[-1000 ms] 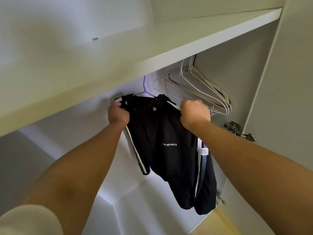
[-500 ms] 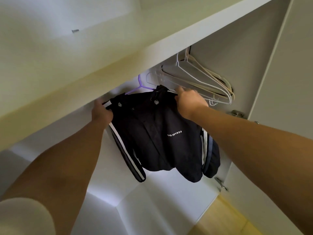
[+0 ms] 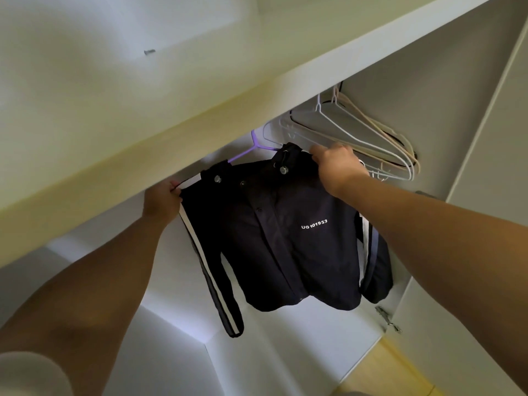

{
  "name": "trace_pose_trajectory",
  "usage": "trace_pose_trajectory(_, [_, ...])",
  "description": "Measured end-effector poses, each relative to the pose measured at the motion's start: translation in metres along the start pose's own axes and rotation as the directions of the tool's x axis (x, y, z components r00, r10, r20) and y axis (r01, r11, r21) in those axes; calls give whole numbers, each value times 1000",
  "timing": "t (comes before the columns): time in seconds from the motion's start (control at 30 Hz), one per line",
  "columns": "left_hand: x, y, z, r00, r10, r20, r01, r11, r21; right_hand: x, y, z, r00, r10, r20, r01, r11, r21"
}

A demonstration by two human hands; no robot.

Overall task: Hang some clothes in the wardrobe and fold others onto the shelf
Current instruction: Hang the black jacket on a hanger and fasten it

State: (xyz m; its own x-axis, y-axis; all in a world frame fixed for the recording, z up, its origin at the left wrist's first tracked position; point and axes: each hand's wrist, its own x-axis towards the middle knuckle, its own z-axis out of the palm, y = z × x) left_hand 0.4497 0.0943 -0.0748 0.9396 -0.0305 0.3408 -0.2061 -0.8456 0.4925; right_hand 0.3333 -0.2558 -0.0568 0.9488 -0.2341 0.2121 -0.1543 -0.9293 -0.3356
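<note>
The left hand (image 3: pixel 163 202) has slid outward and pinches the black jacket (image 3: pixel 285 238) at the shoulder while the right hand (image 3: pixel 337 167) grips its collar, squaring it on the purple hanger (image 3: pixel 251 148) beneath the shelf (image 3: pixel 200 124); letting go seems next.

Matt dark cloth jacket (image 3: pixel 288 241); smooth purple plastic hanger (image 3: pixel 251 150).

The left hand (image 3: pixel 163 201) slides out from beside the collar to the far shoulder of the black jacket (image 3: pixel 285 238) and draws it wide. The right hand (image 3: pixel 337 170) shifts up beside the collar. The jacket, bunched a second ago, now hangs spread flat, baring more of the purple hanger (image 3: pixel 245 151).
</note>
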Motion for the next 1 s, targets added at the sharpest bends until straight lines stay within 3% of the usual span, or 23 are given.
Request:
trace_pose_trajectory(0.17, [11, 4, 0, 985, -171, 18, 170, 985, 11, 1, 1, 7, 1000, -26, 16, 25, 999, 34])
trace_pose_trajectory(0.27, [16, 8, 0, 978, -133, 162, 131, 991, 23, -1, -3, 11, 1000, -7, 24, 6, 999, 43])
trace_pose_trajectory(0.4, [17, 14, 3, 986, -108, 127, 108, 994, 8, -2, -2, 10, 1000, -4, 13, 4, 999, 43])
trace_pose_trajectory(0.57, [-8, 23, 19, 973, 198, -117, -178, 971, 161, -1, 2, 7, 1000, -17, -5, 17, 999, 43])
trace_pose_trajectory(0.77, [-7, 12, 21, 940, 335, -61, -294, 889, 351, -5, 5, 0, 999, -25, -49, 25, 1000, 10])
trace_pose_trajectory(0.87, [-3, 23, 23, 962, 232, 143, -252, 956, 147, -6, 8, -5, 997, -44, -61, 43, 999, -6])
trace_pose_trajectory(1.0, [-2, 39, 26, 961, -50, 270, 45, 999, 27, -10, 10, -12, 995, -58, -77, 54, 997, -55])
